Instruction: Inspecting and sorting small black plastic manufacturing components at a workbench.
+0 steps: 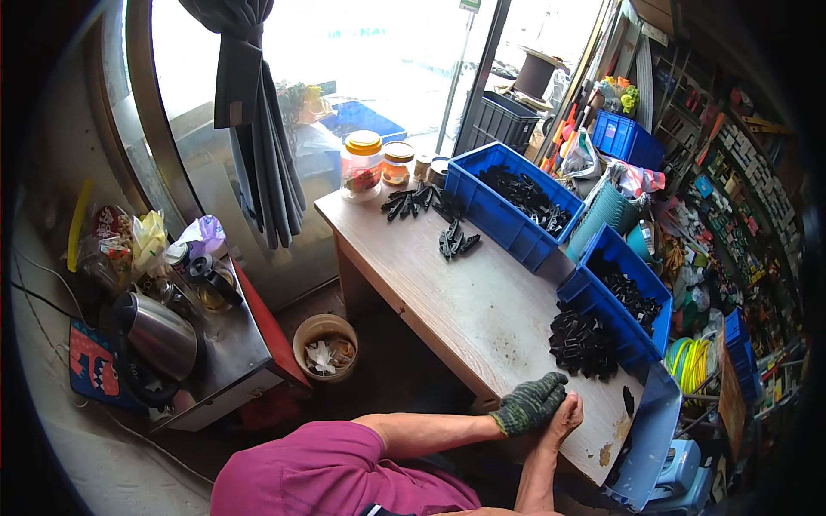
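Observation:
My left hand (529, 405), in a dark green knitted glove, is closed over the near part of the wooden table (495, 318). Right against it is my bare right hand (564, 419), its thumb up and its fingers curled. Whatever lies between the two hands is hidden. Just beyond them sits a heap of small black plastic clips (583, 344). A single black piece (628, 400) lies to the right of my hands. Farther off on the table are a small cluster of black clips (457, 242) and a larger group (409, 202).
Two blue crates, a far one (469, 193) and a nearer one (594, 297), hold black parts along the table's right side. A light blue tray (658, 430) adjoins the right edge. Jars (363, 163) stand at the far end. A waste bucket (324, 344) and a kettle (159, 331) are left.

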`<action>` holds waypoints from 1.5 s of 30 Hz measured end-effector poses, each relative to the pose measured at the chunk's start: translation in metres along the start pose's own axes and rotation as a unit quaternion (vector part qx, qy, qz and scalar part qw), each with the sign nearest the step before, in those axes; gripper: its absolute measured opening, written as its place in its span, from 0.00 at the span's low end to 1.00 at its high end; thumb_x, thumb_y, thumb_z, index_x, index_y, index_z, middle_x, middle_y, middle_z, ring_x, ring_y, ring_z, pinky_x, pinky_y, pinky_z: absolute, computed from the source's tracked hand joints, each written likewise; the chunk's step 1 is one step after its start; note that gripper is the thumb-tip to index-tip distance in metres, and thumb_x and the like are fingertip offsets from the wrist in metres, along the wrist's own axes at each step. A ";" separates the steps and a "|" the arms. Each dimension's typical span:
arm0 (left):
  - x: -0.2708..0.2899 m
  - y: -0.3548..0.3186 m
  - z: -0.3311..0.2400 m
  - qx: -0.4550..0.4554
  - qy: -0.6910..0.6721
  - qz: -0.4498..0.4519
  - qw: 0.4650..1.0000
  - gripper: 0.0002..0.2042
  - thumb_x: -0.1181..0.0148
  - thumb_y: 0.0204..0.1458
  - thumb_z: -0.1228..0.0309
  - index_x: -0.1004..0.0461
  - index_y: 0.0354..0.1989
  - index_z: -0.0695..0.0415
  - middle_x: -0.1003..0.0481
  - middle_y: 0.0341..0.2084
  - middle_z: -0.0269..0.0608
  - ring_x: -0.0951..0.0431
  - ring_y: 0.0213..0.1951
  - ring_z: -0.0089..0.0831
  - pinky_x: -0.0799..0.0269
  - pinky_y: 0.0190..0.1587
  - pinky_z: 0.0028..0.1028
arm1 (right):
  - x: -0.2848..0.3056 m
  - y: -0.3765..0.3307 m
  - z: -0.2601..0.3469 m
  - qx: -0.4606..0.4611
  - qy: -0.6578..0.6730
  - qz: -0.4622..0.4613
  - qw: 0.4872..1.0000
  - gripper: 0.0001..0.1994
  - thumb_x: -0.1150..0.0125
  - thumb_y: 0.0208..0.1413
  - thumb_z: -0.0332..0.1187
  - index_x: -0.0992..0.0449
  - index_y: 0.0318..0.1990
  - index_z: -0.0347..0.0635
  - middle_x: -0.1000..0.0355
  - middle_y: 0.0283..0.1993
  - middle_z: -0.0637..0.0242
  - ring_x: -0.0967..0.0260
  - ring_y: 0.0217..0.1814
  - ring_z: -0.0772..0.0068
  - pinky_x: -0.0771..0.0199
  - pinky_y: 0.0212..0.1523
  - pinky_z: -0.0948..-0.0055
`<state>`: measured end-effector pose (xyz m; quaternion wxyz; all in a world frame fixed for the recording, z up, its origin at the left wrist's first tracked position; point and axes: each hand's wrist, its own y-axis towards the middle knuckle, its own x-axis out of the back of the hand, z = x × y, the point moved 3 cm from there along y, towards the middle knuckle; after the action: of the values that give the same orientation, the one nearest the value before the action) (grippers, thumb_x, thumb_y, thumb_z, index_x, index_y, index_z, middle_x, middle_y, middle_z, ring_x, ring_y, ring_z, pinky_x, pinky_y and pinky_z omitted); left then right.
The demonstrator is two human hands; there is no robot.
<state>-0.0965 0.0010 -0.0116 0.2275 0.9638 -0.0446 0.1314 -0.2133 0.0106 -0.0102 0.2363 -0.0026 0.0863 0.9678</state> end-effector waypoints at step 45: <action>0.011 -0.006 -0.012 0.038 -0.089 -0.011 0.995 0.15 0.42 0.61 0.63 0.27 0.50 0.60 0.23 0.40 0.54 0.21 0.42 0.52 0.25 0.43 0.42 | 0.013 0.002 -0.012 -0.067 0.064 0.011 0.996 0.18 0.50 0.64 0.50 0.30 0.29 0.47 0.31 0.30 0.74 0.34 0.32 0.76 0.32 0.34 0.72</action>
<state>-0.0881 0.0117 -0.0004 0.1877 0.9800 -0.0495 0.0439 -0.2259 0.0124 -0.0222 0.2187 -0.0797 0.0358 0.9719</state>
